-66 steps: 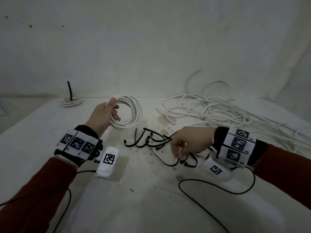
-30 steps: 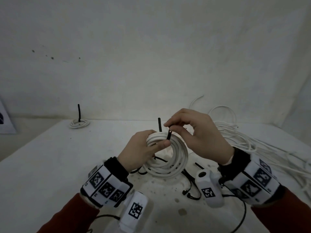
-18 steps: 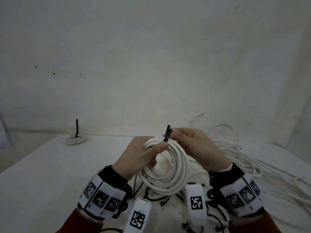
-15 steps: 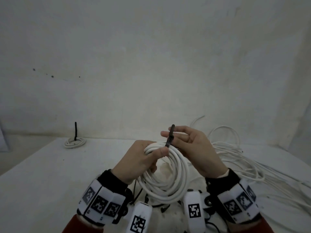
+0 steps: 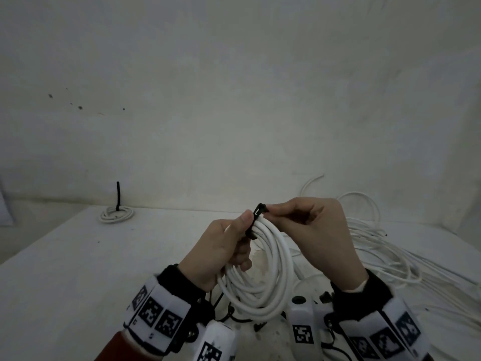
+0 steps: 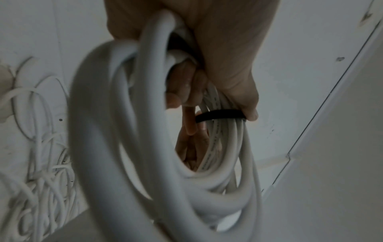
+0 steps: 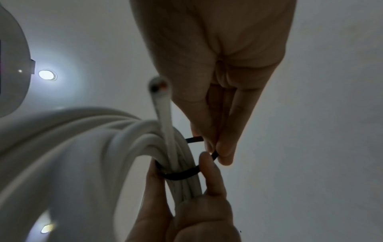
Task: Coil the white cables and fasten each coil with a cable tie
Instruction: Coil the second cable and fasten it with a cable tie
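Note:
A white cable coil [image 5: 263, 272] is held upright above the table. My left hand [image 5: 229, 246] grips its top left, fingers curled through the loop and thumb pressing a black cable tie [image 5: 256, 217] against the strands. That tie [image 7: 180, 174] wraps round the bundle [image 6: 219, 115]. My right hand [image 5: 299, 220] pinches the tie's free end above the coil, seen in the right wrist view as thumb and fingertip closed on the black strip [image 7: 214, 155]. One cut cable end [image 7: 158, 88] sticks out of the bundle.
A finished small coil with an upright black tie [image 5: 117, 212] lies far left on the table [image 5: 65, 269]. A loose tangle of white cable [image 5: 377, 246] spreads at the right. Spare black ties [image 5: 244, 319] lie under the hands. A wall stands close behind.
My right hand picked a black tie from the table and brought it to the raised coil. The tie now loops round the bundle, its end bent over toward the right hand.

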Demonstrator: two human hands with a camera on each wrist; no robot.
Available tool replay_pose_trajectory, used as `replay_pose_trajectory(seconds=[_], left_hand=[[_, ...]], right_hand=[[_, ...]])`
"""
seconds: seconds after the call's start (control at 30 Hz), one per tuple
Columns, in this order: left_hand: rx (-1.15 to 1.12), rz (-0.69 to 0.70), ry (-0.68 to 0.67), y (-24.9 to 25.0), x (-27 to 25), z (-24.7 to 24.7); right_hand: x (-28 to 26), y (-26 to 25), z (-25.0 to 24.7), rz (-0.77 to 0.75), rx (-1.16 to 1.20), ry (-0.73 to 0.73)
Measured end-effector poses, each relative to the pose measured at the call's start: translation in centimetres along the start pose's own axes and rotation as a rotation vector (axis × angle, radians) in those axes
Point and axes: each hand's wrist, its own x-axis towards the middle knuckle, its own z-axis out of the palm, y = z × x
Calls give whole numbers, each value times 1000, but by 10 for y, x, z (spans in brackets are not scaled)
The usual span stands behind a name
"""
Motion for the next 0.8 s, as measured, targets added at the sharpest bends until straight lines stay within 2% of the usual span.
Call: replay_pose_trajectory(seconds=[0.27,0.57,0.8], left_hand=[[-57,-19,28,0,-2,4],[-114,-7,0,-3,-2,7],[-108,-35,12,-3,-2,9]], right_hand=[[-1,0,-3,-48,-36,-1],[-2,-1,-6,-77,-40,-5],[-3,0,-5,-174,-28,-9]])
